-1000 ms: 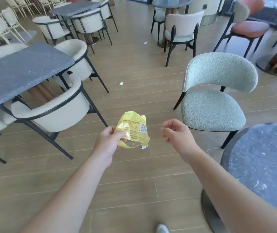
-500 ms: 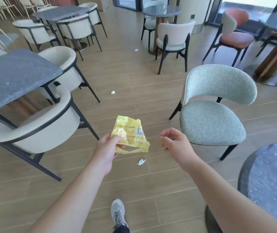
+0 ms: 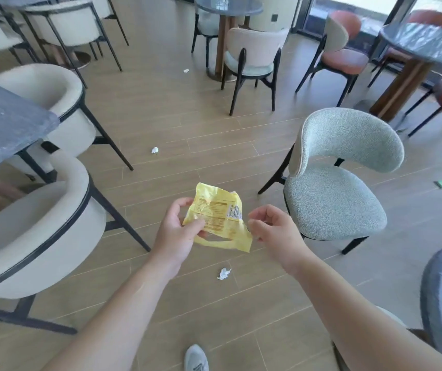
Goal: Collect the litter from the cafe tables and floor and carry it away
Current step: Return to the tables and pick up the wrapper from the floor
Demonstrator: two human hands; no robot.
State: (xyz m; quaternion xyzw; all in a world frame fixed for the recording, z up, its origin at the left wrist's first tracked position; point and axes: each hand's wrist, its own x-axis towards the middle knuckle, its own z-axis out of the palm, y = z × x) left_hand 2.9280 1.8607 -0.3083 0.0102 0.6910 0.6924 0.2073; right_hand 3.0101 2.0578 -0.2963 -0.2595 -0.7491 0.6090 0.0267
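A crumpled yellow plastic wrapper (image 3: pixel 218 219) sits at the frame's centre, between the left hand (image 3: pixel 178 232) on its left edge and the right hand (image 3: pixel 273 231) just right of it. Below it on the pale wood-plank floor (image 3: pixel 214 129) lies a small white crumpled paper scrap (image 3: pixel 224 273); a second white paper ball (image 3: pixel 154 150) lies above and left, a third white scrap (image 3: pixel 186 70) near the top centre. A grey-green upholstered chair (image 3: pixel 335 183) stands right of the hands, a small green scrap (image 3: pixel 441 184) beyond it at the right edge. Two cream tub armchairs (image 3: pixel 35 223) flank the dark slate-topped table (image 3: pixel 3 121) at the left.
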